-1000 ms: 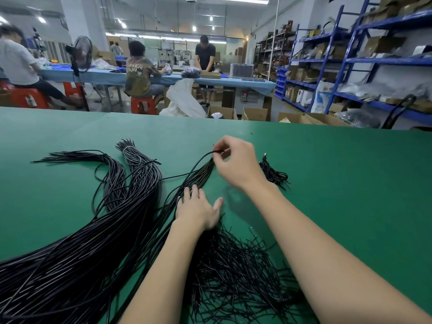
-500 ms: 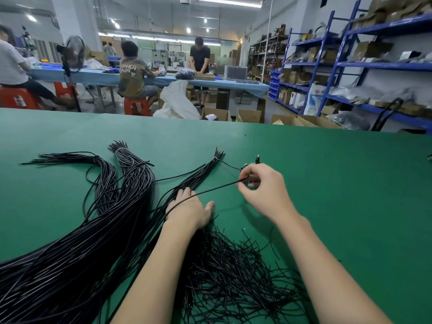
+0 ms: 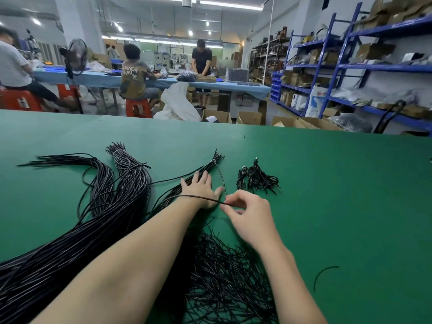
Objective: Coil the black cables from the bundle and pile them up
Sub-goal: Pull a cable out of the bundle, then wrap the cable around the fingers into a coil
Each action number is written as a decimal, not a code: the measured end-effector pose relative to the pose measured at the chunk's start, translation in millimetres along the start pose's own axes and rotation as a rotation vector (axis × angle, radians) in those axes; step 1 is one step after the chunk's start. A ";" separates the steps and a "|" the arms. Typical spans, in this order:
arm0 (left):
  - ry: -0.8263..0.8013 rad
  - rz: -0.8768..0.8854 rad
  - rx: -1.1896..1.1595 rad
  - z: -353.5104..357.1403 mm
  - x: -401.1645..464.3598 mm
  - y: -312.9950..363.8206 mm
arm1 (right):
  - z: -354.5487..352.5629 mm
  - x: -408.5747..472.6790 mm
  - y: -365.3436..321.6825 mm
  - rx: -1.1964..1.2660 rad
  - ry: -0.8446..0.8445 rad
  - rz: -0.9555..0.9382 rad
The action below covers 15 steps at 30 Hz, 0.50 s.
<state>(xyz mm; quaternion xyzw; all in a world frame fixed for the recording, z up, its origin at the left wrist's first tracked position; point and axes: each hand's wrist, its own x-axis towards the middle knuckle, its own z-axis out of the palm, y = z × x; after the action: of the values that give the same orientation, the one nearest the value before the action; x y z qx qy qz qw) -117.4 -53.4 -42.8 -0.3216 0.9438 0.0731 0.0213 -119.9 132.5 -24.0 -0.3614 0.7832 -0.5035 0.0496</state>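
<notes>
A person stands at a wide green table (image 3: pixel 327 195), both bare arms reaching forward over it. The left hand (image 3: pixel 202 191) lies flat, fingers straight and spread, pressing down on a thin tied bundle (image 3: pixel 210 163) of black cables that runs from near-left to far-right, its tied tip pointing away from the person. The right hand (image 3: pixel 247 217) sits just beside the left, slightly nearer and to the right, fingers curled, thumb and forefinger pinching a single black cable (image 3: pixel 194 196). That cable crosses over the left wrist and trails off leftward; a second run of it rises from the pinch toward the bundle's tied tip. So the strand's long axis lies mostly left to right, and the right hand is the one placed to draw it free, probably rightward and toward the person, while the left holds the rest still.

Farther off, just right of the bundle's tip, sits a small pile of coiled cables (image 3: pixel 257 177), well within the right hand's reach. Thick loose bundles (image 3: pixel 70 242) sweep across the left of the table. A tangle of short black ends (image 3: pixel 222 277) lies between the forearms, near the table's front edge.
</notes>
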 end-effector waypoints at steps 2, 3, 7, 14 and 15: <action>0.005 -0.040 -0.048 -2.0 2.2 -0.7 | -5.4 2.8 1.8 -0.013 -0.023 0.005; 0.002 -0.055 -0.072 -3.7 2.7 0.2 | -9.1 3.8 1.7 -0.012 -0.034 0.005; 0.007 -0.116 -0.105 -5.4 2.9 6.3 | -32.9 2.6 -1.9 -0.051 -0.051 -0.011; -0.036 -0.118 -0.143 -6.6 9.7 5.5 | -87.2 -7.4 -24.0 -0.174 -0.214 0.050; -0.036 -0.115 -0.148 -6.6 11.0 5.0 | -93.5 -8.9 -27.5 -0.161 -0.254 0.065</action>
<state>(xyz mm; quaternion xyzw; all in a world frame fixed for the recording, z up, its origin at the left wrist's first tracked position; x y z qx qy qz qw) -129.1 -57.0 -36.6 -0.3744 0.9154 0.1468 0.0186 -140.4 202.0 41.7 -0.3995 0.8197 -0.3876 0.1352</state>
